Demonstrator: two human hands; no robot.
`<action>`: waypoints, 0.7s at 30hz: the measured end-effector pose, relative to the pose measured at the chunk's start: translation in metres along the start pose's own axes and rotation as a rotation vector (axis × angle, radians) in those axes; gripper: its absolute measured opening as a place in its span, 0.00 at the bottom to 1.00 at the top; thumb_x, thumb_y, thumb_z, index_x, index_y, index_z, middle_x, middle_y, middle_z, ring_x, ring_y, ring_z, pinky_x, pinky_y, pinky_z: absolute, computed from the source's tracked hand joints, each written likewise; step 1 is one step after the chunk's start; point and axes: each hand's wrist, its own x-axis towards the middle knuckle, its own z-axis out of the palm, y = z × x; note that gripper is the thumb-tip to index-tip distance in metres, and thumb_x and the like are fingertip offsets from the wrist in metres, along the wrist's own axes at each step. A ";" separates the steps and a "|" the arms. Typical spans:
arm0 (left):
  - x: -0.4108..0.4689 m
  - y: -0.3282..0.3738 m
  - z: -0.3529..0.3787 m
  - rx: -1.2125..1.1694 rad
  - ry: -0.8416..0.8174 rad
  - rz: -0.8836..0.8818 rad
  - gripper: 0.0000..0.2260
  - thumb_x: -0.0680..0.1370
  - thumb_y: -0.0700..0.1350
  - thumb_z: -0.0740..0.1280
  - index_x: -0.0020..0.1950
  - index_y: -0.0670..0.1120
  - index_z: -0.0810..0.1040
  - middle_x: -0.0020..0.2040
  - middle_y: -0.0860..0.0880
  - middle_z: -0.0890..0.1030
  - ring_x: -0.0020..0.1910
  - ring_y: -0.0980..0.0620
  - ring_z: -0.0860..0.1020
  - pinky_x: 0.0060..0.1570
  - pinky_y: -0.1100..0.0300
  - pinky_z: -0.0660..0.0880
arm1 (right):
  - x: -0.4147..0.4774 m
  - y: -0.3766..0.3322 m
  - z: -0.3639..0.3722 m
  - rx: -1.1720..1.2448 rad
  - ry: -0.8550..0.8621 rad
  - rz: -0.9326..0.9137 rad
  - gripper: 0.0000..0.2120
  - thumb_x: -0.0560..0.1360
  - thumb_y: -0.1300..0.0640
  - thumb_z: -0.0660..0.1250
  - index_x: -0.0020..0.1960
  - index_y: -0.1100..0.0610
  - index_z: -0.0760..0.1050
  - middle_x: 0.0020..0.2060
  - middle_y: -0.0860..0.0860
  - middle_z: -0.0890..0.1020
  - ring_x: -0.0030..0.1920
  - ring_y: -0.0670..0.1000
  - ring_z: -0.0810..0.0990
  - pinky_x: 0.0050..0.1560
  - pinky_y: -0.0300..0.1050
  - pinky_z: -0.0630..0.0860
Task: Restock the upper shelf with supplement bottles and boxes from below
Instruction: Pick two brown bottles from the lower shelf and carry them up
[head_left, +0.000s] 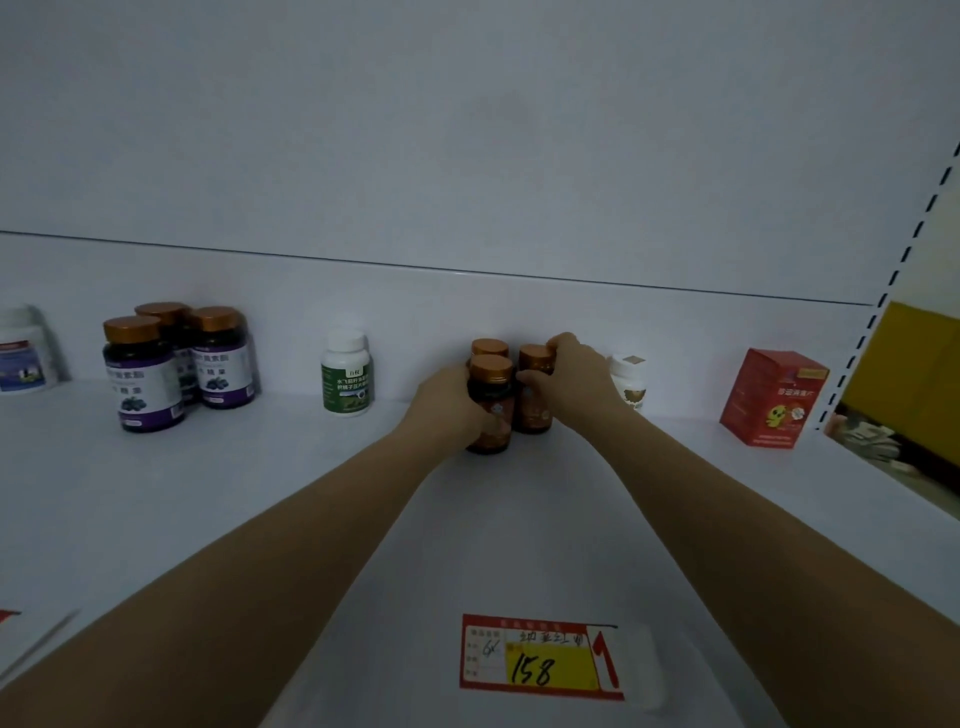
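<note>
Currently gripping: left hand (449, 400) near brown bottle (488, 410) | right hand (571, 371) right brown bottle (534, 395) | partly stocking, filling upper shelf (208, 493) gaps.

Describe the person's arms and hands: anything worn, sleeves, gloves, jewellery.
Both forearms are bare up to the frame's lower edge, with no sleeves in view. The left hand and right hand wear no gloves. No watch, bracelet or ring is visible in the dim light.
</note>
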 end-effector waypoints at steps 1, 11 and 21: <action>0.001 -0.001 0.000 0.004 -0.006 -0.004 0.19 0.70 0.39 0.73 0.60 0.41 0.78 0.55 0.41 0.81 0.56 0.42 0.78 0.59 0.48 0.74 | 0.001 0.000 0.001 0.004 0.003 0.005 0.21 0.75 0.54 0.68 0.61 0.62 0.67 0.57 0.60 0.77 0.56 0.57 0.76 0.46 0.43 0.68; 0.003 -0.004 0.002 0.026 -0.011 0.011 0.18 0.69 0.41 0.73 0.58 0.41 0.78 0.54 0.42 0.81 0.54 0.44 0.78 0.51 0.57 0.73 | 0.000 0.000 0.006 -0.096 -0.004 -0.063 0.23 0.74 0.59 0.68 0.64 0.62 0.64 0.61 0.60 0.68 0.57 0.59 0.74 0.49 0.43 0.68; -0.021 0.015 -0.012 0.231 -0.077 -0.081 0.21 0.71 0.46 0.73 0.59 0.41 0.72 0.44 0.48 0.70 0.48 0.50 0.71 0.36 0.65 0.67 | -0.006 -0.004 -0.016 -0.229 -0.070 -0.066 0.26 0.73 0.56 0.69 0.65 0.63 0.63 0.60 0.61 0.71 0.59 0.61 0.73 0.53 0.50 0.73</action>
